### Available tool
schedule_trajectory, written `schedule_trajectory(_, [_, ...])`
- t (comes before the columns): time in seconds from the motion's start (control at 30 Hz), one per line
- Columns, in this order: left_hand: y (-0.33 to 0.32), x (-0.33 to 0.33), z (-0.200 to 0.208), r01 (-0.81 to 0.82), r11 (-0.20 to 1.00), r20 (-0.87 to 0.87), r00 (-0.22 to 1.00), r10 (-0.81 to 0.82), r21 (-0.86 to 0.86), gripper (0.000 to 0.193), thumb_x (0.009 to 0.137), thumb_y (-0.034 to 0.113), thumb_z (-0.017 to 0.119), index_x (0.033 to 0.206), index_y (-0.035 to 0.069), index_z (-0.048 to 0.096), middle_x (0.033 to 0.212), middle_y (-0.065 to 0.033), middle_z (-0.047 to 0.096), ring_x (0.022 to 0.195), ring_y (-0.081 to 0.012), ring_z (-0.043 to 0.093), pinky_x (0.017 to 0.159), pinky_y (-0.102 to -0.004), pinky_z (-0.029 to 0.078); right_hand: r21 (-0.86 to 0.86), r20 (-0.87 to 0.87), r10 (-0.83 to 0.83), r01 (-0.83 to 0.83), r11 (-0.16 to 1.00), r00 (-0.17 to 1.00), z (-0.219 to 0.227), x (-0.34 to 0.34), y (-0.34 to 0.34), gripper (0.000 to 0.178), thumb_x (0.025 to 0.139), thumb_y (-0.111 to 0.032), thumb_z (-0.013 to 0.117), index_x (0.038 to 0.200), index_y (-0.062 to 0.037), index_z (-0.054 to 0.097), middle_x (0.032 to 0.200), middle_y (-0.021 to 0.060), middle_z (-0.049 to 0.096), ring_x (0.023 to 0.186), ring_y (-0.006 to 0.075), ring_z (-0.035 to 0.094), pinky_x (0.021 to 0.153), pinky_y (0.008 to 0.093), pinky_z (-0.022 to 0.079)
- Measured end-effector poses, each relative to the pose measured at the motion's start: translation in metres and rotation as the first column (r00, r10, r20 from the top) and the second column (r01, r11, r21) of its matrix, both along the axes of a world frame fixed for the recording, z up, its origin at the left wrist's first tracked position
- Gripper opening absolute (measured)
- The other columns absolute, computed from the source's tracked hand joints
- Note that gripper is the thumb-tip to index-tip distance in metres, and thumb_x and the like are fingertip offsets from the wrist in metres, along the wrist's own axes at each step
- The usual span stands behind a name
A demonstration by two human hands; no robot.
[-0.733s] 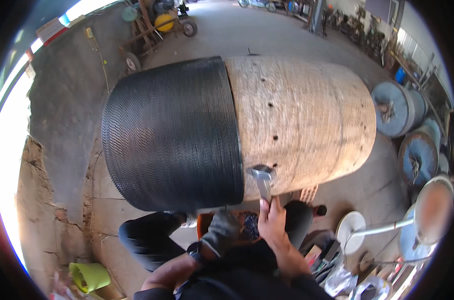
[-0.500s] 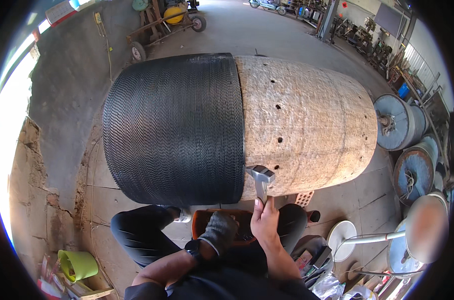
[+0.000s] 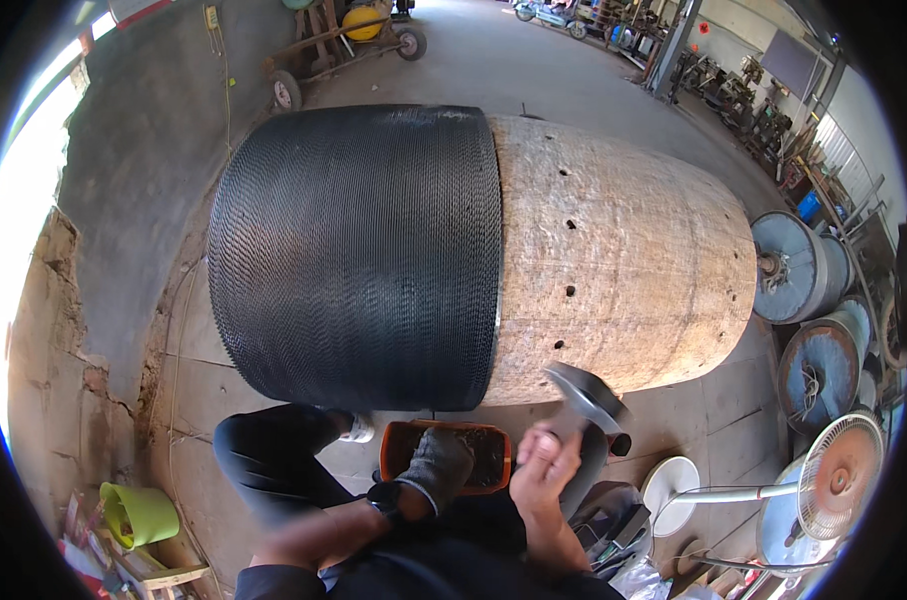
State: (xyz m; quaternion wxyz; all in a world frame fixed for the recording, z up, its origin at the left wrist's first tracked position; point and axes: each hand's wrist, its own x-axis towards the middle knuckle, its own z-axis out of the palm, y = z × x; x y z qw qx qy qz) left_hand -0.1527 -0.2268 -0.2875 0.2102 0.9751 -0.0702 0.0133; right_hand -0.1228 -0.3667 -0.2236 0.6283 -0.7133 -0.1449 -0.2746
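Note:
My right hand (image 3: 544, 468) is closed around the handle of a hammer (image 3: 587, 397), its metal head slightly blurred and raised in front of the big drum's lower right side. My left hand (image 3: 438, 466), in a grey glove, reaches into an orange-red bin (image 3: 503, 436) between my legs. Its fingertips point down and are hidden, so its grip does not show. Dark loose bits lie in the bin. The drum's left half is wrapped in a black, finely ridged covering (image 3: 364, 250). Its right half is a bare, rough tan surface (image 3: 644, 260) with several dark holes.
Blue-grey metal spools (image 3: 789, 265) stand at the right. Below them is a standing fan (image 3: 840, 480) with a round white base (image 3: 671, 497). A green bucket (image 3: 139, 515) sits at the lower left. Beyond the drum is a wheeled cart (image 3: 346, 40).
The hammer has moved away from the edge of the black covering, to the right and lower, and tilted. My left hand has shifted slightly over the bin. The view has shifted a little.

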Motion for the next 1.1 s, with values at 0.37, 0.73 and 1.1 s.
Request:
schedule_trajectory(0.37, [-0.004,-0.005,-0.012,0.041,0.994,-0.072,0.997,-0.034,0.098,0.021,0.087,0.016,0.062,0.089,-0.002,0.073,0.079,-0.0245,0.068,0.078,-0.0428,0.068,0.070,-0.0493,0.056,-0.021,0.232,-0.091,0.099,0.995,0.968,-0.002,0.001,-0.002,0.034,0.108,-0.030,0.043,0.110,0.0020,0.052,0.071,0.0019,0.051,0.055,0.0106,0.045,0.050,0.0252,0.040])
schedule_trajectory(0.73, [-0.003,-0.009,-0.001,0.231,0.889,-0.039,0.971,-0.235,0.396,0.014,0.083,0.014,0.064,0.085,0.006,0.076,0.075,-0.0121,0.071,0.072,-0.0295,0.069,0.061,-0.0448,0.049,-0.007,0.262,-0.090,0.096,0.995,0.961,-0.030,0.010,-0.008,0.028,0.106,-0.025,0.053,0.099,0.0015,0.051,0.077,0.0085,0.052,0.060,0.0135,0.049,0.052,0.0247,0.042])
schedule_trajectory(1.1, [0.002,-0.007,0.020,-0.017,0.974,0.154,0.988,-0.019,0.225,0.021,0.097,0.020,0.054,0.092,0.004,0.067,0.085,-0.0113,0.067,0.073,-0.0301,0.064,0.064,-0.0481,0.049,-0.408,0.131,-0.128,0.171,0.897,0.983,-0.015,0.009,-0.013,0.024,0.105,-0.021,0.051,0.094,-0.0003,0.051,0.065,0.0096,0.051,0.051,0.0239,0.050,0.048,0.0318,0.041])
